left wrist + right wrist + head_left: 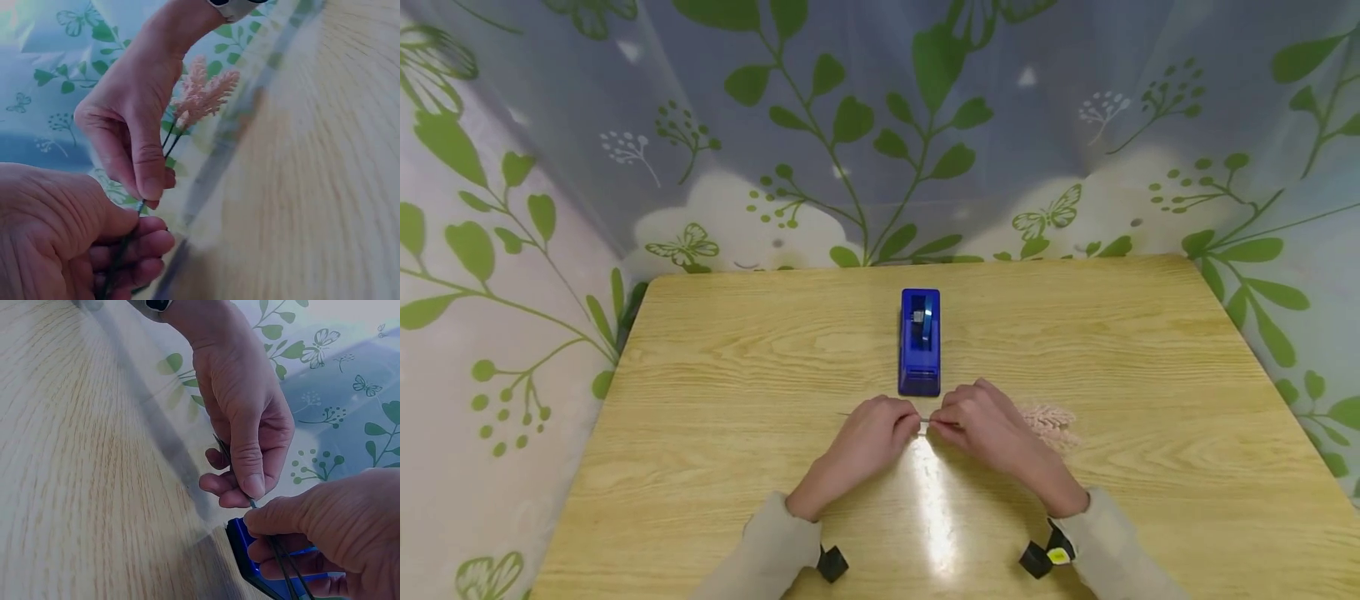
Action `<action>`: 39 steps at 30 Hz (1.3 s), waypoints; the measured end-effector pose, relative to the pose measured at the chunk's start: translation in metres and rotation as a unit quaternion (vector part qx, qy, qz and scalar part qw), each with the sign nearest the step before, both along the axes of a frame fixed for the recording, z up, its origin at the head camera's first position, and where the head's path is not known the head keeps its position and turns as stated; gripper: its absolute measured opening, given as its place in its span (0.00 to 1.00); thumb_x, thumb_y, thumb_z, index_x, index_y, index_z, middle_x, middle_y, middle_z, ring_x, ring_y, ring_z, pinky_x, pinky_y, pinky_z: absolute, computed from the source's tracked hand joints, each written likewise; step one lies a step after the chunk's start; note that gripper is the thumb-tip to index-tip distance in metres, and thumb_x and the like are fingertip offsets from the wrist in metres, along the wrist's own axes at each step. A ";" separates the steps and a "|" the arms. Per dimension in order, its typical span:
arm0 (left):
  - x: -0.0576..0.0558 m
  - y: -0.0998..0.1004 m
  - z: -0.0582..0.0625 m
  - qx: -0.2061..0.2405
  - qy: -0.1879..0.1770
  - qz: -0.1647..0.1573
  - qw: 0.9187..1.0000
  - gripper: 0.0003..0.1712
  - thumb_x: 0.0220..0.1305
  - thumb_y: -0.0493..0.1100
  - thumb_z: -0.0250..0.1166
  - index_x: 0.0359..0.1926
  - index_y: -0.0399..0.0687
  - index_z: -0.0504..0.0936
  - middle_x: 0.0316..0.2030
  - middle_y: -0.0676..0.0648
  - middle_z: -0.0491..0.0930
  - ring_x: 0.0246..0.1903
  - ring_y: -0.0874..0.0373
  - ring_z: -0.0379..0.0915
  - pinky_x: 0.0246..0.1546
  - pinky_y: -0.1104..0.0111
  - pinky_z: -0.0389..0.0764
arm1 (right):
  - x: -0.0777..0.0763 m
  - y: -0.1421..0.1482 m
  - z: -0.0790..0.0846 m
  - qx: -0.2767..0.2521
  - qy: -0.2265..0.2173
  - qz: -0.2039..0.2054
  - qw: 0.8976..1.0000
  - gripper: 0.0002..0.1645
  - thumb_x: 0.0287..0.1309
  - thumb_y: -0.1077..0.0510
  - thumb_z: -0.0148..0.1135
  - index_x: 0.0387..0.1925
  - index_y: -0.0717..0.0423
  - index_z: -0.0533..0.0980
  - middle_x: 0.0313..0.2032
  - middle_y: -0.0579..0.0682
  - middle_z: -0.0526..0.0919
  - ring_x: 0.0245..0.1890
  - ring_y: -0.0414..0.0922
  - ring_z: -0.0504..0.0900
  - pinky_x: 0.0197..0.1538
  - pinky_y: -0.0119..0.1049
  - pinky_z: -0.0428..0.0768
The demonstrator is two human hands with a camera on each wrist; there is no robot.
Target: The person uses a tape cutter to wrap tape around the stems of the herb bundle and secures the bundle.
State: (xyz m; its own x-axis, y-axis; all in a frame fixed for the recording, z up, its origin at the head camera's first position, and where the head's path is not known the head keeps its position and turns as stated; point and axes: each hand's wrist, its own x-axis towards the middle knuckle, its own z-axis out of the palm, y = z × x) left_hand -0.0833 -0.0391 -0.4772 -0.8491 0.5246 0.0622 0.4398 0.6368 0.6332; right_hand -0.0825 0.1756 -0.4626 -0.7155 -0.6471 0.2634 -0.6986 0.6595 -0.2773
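Note:
Pink artificial flower sprigs (206, 94) on thin dark green stems (170, 145) pass through both hands. My left hand (874, 429) pinches the stems between thumb and fingers, and their lower ends stick out past it to the left. Close beside it, my right hand (988, 425) pinches the same stems nearer the flower heads, which show just right of it in the head view. A short shiny stretch of stem shows between the fingertips. Just beyond the hands stands a blue tape dispenser (919, 379) with a roll of tape in it.
The wooden table (737, 350) reaches back to a curtain (880, 150) printed with green leaves and butterflies, which also hangs on both sides. A small black device (832, 564) sits at the left wrist, another (1036, 559) at the right.

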 end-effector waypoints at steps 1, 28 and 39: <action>-0.001 -0.001 0.000 0.004 -0.007 0.000 1.000 0.13 0.76 0.39 0.61 0.32 0.49 0.88 0.24 0.59 0.78 0.27 0.63 0.72 0.33 0.69 0.76 | 0.000 -0.001 0.000 -0.003 -0.009 -0.003 1.000 0.02 0.58 0.61 0.77 0.32 0.49 0.90 0.26 0.40 0.85 0.25 0.36 0.77 0.33 0.32 0.69; 0.001 -0.003 -0.008 0.045 0.027 -0.001 0.999 0.08 0.74 0.38 0.66 0.39 0.44 0.91 0.35 0.49 0.89 0.36 0.57 0.84 0.40 0.66 0.85 | 0.002 -0.003 -0.004 -0.012 -0.069 -0.021 0.997 0.19 0.66 0.61 0.65 0.20 0.43 0.73 0.22 0.36 0.70 0.20 0.32 0.64 0.27 0.29 0.64; 0.002 -0.003 -0.008 0.050 0.041 0.006 0.998 0.07 0.73 0.37 0.66 0.39 0.43 0.91 0.35 0.49 0.89 0.36 0.57 0.84 0.40 0.66 0.85 | 0.003 -0.003 -0.003 -0.010 -0.057 -0.028 0.998 0.10 0.65 0.60 0.68 0.27 0.46 0.84 0.25 0.36 0.78 0.23 0.32 0.68 0.32 0.32 0.67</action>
